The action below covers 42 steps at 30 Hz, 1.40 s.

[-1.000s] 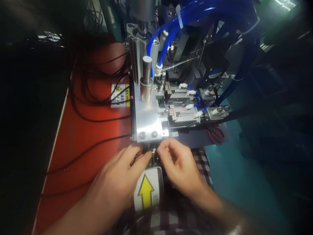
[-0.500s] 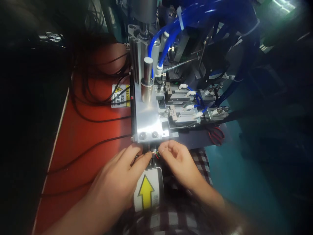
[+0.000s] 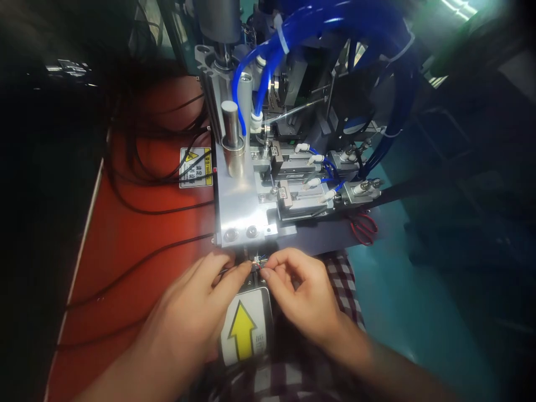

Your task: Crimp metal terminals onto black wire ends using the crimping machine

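Observation:
My left hand (image 3: 196, 312) is closed, pinching a thin black cable at its end, with the forefinger stretched toward the machine's front. My right hand (image 3: 301, 296) pinches the small coloured wires (image 3: 258, 262) that fan out of that cable's tip. Both hands meet just below the front edge of a shiny aluminium plate (image 3: 238, 206) with two round screws. A white label with a yellow arrow (image 3: 243, 329) lies under my hands, pointing at the machine.
Behind the plate stand a steel cylinder post (image 3: 232, 139), pneumatic clamps with white fittings (image 3: 310, 184) and thick blue hoses (image 3: 318, 22). Black cables (image 3: 146, 178) run over the red table top; a yellow warning sticker (image 3: 196, 166) lies there. Teal floor at right.
My right hand's pinch has drawn nearer to my left fingertip, and the coloured wire ends now show between them. The view has shifted slightly to the right.

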{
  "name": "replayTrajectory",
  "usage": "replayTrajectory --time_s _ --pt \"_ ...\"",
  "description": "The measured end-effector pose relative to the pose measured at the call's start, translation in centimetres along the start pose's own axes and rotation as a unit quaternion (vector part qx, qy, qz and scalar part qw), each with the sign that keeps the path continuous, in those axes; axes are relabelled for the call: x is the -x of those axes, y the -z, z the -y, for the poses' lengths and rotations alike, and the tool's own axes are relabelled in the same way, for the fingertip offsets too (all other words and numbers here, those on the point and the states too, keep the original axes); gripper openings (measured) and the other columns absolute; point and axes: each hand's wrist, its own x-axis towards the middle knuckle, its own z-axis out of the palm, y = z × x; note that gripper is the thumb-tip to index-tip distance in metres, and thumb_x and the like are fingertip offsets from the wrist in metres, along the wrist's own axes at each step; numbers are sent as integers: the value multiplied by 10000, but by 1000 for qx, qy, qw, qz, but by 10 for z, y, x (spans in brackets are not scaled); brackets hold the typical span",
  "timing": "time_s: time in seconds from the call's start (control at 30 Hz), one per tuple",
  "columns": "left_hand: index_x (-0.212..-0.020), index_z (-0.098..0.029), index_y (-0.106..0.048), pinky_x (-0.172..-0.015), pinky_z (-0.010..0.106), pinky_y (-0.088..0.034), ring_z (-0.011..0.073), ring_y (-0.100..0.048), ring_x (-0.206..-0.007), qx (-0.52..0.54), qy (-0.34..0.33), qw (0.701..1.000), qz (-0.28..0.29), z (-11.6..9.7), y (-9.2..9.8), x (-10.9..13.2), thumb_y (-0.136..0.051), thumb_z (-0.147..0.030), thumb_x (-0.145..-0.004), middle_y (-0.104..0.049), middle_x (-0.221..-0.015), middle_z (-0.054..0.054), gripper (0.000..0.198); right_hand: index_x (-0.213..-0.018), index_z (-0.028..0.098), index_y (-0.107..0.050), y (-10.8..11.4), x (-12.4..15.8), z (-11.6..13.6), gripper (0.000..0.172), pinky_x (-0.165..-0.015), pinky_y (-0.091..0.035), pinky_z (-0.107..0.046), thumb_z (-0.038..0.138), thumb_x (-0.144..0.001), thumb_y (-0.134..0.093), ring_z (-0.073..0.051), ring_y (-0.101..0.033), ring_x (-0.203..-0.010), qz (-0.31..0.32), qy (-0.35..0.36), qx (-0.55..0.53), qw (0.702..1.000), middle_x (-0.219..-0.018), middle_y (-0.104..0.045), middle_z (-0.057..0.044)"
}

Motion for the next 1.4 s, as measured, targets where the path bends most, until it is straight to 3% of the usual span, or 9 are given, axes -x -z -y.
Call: replayTrajectory --time_s 0.13,0.23,0.63,0.83,1.17,1.4 --pt "-1335 -208 -505 -757 291 -502 222 -566 -976 1 -2 1000 2 1 0 1 -413 -116 -867 -510 -1129 89 486 -796 181 -594 3 -4 3 119 -572 -403 -266 208 -904 -552 -128 -497 -591 -2 80 56 995 -666 -528 14" --pt "-1330 -216 -493 -759 283 -499 216 -560 -973 -5 -2 1000 2 1 0 1 -404 -114 -872 -509 -1126 84 478 -822 182 -573 5 -7 3 120 -600 -404 -274 198 -929 -520 -141 -520 -631 6 100 77 992 -695 -549 3" --pt "-1323 -230 -486 -713 265 -476 206 -565 -952 -11 7 1000 8 -1 0 0 -379 -141 -896 -511 -1124 72 449 -820 197 -539 2 -11 0 122 -611 -384 -280 236 -929 -501 -139 -506 -616 28 24 46 998 -709 -550 14" --pt "-1336 -228 -481 -763 286 -488 212 -567 -970 -8 -6 1000 1 2 -1 1 -371 -135 -897 -505 -1146 85 462 -777 210 -503 0 -14 3 180 -566 -380 -264 307 -928 -490 -128 -475 -569 62 -75 -37 995 -652 -507 36" --pt "-1339 -242 -482 -747 278 -504 212 -583 -952 -1 -7 1000 -12 2 -1 -1 -412 -164 -871 -534 -1122 82 479 -766 204 -475 4 -11 17 158 -570 -317 -282 199 -923 -461 -131 -439 -575 32 20 118 992 -676 -490 22" --pt "-1331 -222 -501 -738 277 -497 210 -578 -965 -13 -16 1000 -8 5 -2 2 -389 -144 -886 -517 -1139 86 466 -784 202 -520 6 -15 7 163 -564 -355 -255 266 -933 -499 -121 -465 -587 86 -69 -7 994 -658 -510 42"
